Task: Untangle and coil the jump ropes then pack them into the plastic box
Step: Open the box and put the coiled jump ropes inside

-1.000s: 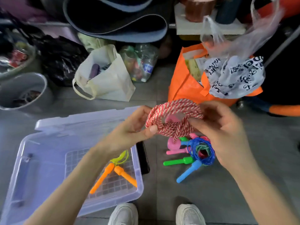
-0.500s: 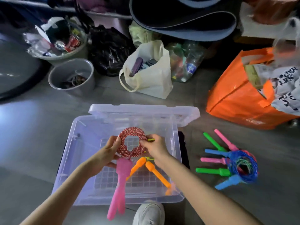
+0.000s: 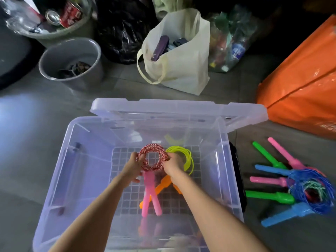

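Rope coil (image 3: 151, 148) is pinched between left hand (image 3: 133, 169) and right hand (image 3: 172, 165) inside box (image 3: 60, 179).

I see a grey tiled floor (image 3: 27, 151) with pale glare at left. Behind stand a round grey plastic bucket (image 3: 80, 80), a crinkled black plastic bag (image 3: 123, 30), a cream cloth tote bag (image 3: 187, 70) and a glossy orange shopping bag (image 3: 300, 91).
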### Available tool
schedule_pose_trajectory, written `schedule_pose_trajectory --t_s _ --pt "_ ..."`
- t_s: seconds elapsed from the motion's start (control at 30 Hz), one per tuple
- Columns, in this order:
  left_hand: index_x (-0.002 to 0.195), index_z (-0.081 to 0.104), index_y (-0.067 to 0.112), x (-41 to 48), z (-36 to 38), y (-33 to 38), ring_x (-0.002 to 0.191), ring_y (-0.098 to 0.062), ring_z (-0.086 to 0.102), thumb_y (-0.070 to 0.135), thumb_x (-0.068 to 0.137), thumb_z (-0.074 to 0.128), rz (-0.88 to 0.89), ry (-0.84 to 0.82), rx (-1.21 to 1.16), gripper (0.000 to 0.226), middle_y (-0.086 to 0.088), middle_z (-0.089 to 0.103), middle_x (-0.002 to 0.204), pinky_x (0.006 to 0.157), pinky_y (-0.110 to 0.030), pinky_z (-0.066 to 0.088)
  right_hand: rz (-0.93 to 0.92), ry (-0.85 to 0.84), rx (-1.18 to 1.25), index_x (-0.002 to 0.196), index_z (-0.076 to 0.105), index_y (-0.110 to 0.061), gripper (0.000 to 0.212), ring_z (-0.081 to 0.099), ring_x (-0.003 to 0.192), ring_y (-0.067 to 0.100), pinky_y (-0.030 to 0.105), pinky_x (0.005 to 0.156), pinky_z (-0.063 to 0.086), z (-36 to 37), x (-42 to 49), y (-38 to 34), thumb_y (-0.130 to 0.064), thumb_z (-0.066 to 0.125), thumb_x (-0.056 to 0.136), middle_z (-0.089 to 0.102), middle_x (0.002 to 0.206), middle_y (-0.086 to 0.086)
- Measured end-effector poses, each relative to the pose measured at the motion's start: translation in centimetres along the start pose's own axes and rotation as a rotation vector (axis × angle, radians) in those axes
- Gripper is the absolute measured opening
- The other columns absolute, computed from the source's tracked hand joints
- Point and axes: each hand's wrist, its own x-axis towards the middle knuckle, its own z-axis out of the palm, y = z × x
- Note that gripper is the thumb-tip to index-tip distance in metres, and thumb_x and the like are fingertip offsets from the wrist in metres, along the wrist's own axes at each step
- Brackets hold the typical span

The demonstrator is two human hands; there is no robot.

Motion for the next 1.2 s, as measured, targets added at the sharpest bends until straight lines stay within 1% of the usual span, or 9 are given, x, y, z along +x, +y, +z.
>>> schedule_pose_trajectory --t_s 0.23,0.4,0.5,0.7,0.8,0.93,1.0,1.1,1.2 --pt "0.125 0.042 0.001 -0.6 1.3 1.6 0.108 -0.044 0.054 0.039 0.099 0.035 0.086 0.277 0.523 0.047 -0.028 0.054 0.121 0.084 -0.044 0.044 -0.232 0.023 -0.173 0.121 0.059 -0.01 0.042 0.052 0.116 0.025 0.022 0.09 0.035 -4.5 -5.7 -3.2 0.003 0.048 0.083 0.062 0.121 0.009" --pt "0.115 0.054 0.01 -7.6 5.1 7.6 0.097 -0.034 0.06 0.028 0.097 0.045 0.544 0.413 0.358 0.028 -0.014 0.065 0.107 0.073 -0.038 0.042 -0.637 0.031 -0.109 0.104 0.064 -0.017 0.027 0.064 0.089 0.014 0.031 0.076 0.053 -14.1 -11.4 -1.5 -0.003 0.049 0.086 0.063 0.101 -0.008" --pt "0.105 0.058 0.013 -12.4 8.4 10.7 0.081 -0.026 0.061 0.023 0.095 0.049 0.789 0.385 0.263 0.017 -0.006 0.067 0.093 0.065 -0.032 0.041 -0.728 0.215 -0.042 0.096 0.062 -0.024 0.016 0.066 0.077 0.01 0.026 0.064 0.055 -21.8 -15.0 1.2 -0.015 0.052 0.088 0.063 0.092 -0.013" --pt "0.088 0.059 0.01 -16.3 17.0 17.2 0.063 -0.018 0.047 0.02 0.084 0.043 1.214 0.262 0.208 0.019 -0.004 0.059 0.072 0.054 -0.031 0.035 -0.304 0.697 -0.1 0.086 0.054 -0.053 0.034 0.064 0.075 0.009 0.03 0.074 0.051 -32.3 -11.4 14.3 -0.019 0.061 0.088 0.067 0.088 -0.01" --pt "0.09 0.062 0.006 -15.6 22.2 19.0 0.063 -0.028 0.055 0.013 0.083 0.05 1.257 0.177 0.288 0.015 -0.009 0.062 0.074 0.051 -0.03 0.041 -0.121 0.79 -0.101 0.095 0.057 -0.034 0.012 0.066 0.08 0.031 0.034 0.071 0.047 -34.3 -8.2 19.7 -0.033 0.062 0.084 0.067 0.091 0.011" --pt "0.106 0.058 0.005 -12.7 29.0 19.7 0.091 -0.038 0.057 0.015 0.091 0.045 1.135 -0.076 0.637 0.022 -0.017 0.063 0.101 0.069 -0.038 0.041 0.207 0.805 -0.075 0.103 0.059 0.0 0.035 0.061 0.096 0.037 0.04 0.078 0.047 -35.2 -4.6 23.8 -0.021 0.071 0.079 0.062 0.103 0.022" --pt "0.117 0.055 0.01 -11.0 32.3 19.6 0.11 -0.034 0.051 0.025 0.094 0.045 1.044 -0.15 0.904 0.029 -0.013 0.059 0.117 0.085 -0.039 0.041 0.292 0.775 0.057 0.105 0.057 0.0 0.044 0.06 0.097 0.037 0.041 0.077 0.049 -35.2 -3.3 25.1 -0.028 0.075 0.075 0.06 0.105 0.022" --pt "0.124 0.052 0.015 -8.9 36.5 19.2 0.119 -0.031 0.048 0.036 0.093 0.048 0.934 -0.253 1.063 0.038 -0.009 0.055 0.128 0.094 -0.037 0.038 0.301 0.751 0.274 0.096 0.061 -0.001 0.034 0.063 0.076 0.028 0.024 0.052 0.048 -34.9 -1.9 26.0 -0.02 0.076 0.074 0.066 0.091 0.015" --pt "0.126 0.048 0.015 -7.4 39.2 18.5 0.119 -0.032 0.049 0.039 0.091 0.052 0.852 -0.321 1.089 0.043 -0.008 0.054 0.131 0.094 -0.039 0.039 0.339 0.799 0.308 0.088 0.065 -0.004 0.027 0.066 0.074 0.029 0.031 0.058 0.048 -34.6 -1.0 26.9 -0.023 0.075 0.07 0.07 0.085 0.015"
